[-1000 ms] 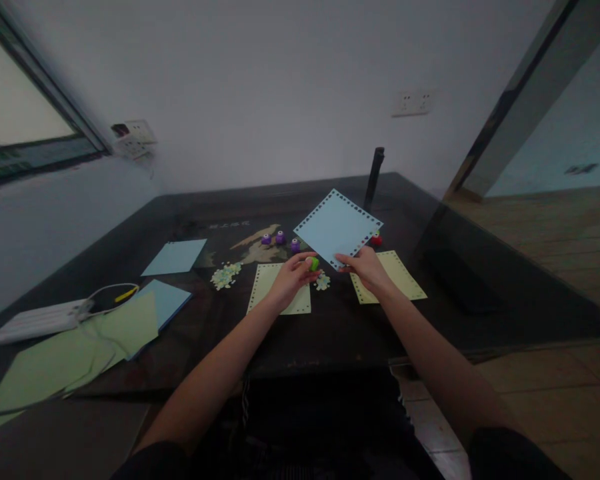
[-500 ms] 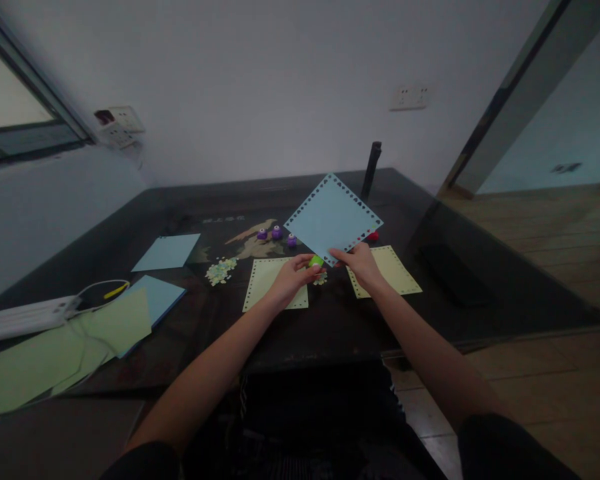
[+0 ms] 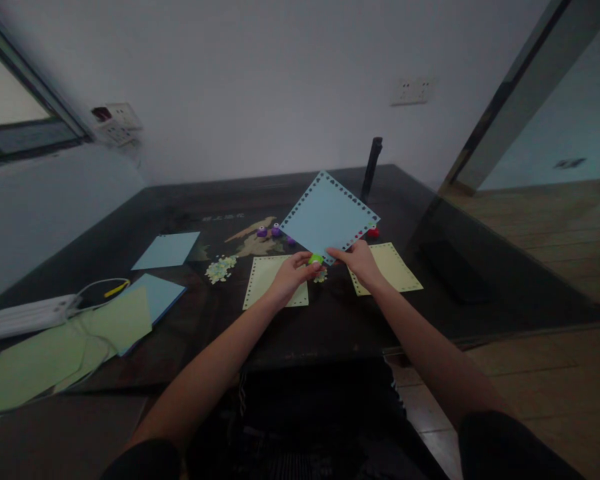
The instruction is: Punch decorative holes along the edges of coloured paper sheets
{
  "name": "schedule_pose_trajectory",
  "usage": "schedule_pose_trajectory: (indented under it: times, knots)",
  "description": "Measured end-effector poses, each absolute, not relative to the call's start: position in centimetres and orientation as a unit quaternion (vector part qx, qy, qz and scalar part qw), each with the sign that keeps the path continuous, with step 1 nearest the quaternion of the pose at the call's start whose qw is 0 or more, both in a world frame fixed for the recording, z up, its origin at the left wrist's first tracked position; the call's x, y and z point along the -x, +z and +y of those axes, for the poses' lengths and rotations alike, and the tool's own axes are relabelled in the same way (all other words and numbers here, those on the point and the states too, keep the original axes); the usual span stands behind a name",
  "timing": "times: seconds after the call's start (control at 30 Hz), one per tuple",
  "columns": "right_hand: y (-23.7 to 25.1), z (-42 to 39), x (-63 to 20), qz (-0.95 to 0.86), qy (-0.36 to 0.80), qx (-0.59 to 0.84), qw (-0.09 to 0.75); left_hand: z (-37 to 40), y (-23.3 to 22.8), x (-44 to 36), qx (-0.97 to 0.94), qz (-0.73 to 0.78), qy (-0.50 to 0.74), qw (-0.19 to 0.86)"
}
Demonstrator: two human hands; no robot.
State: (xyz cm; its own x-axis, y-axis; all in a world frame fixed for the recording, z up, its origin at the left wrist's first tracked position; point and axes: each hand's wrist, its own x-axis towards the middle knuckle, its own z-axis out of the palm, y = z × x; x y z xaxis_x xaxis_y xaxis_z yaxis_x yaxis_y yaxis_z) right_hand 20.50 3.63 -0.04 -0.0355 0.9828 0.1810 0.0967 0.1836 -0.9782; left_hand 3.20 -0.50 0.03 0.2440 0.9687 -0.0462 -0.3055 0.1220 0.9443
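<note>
My left hand (image 3: 296,272) is closed around a small green paper punch (image 3: 316,259). A blue sheet of paper (image 3: 327,217) with small shapes punched along its edges is held up by my right hand (image 3: 359,264), pinched near its lower corner. That corner meets the green punch; whether it sits inside the slot I cannot tell. Below my left hand lies a pale yellow sheet (image 3: 263,275) with punched edges, and another yellow sheet (image 3: 391,267) lies by my right wrist. Bits of punched paper (image 3: 321,275) show under the green punch.
Several purple punches (image 3: 262,232) and a red punch (image 3: 373,232) stand behind the sheets. A confetti pile (image 3: 221,269), a blue sheet (image 3: 167,251), stacked green paper (image 3: 40,357) and a white power strip (image 3: 27,319) lie left. A black phone-like slab (image 3: 455,272) lies right; a black upright post (image 3: 371,168) stands behind.
The blue sheet has turned and shifted slightly left, baring more of the red punch. The green punch has tilted a little in my left hand. Both hands stay nearly in place.
</note>
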Motion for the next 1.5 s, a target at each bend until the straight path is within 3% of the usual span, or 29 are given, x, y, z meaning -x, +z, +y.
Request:
schedule_pose_trajectory:
  times: [0.53,1.5]
  knots:
    - [-0.05,3.33,-20.32,-0.639,0.416,0.458,0.457,-0.34,0.18,-2.96,-0.462,0.403,0.481,0.627]
    - [-0.34,3.38,-20.37,-0.669,0.375,0.472,0.434,-0.47,0.37,-3.29,-0.454,0.398,0.489,0.629]
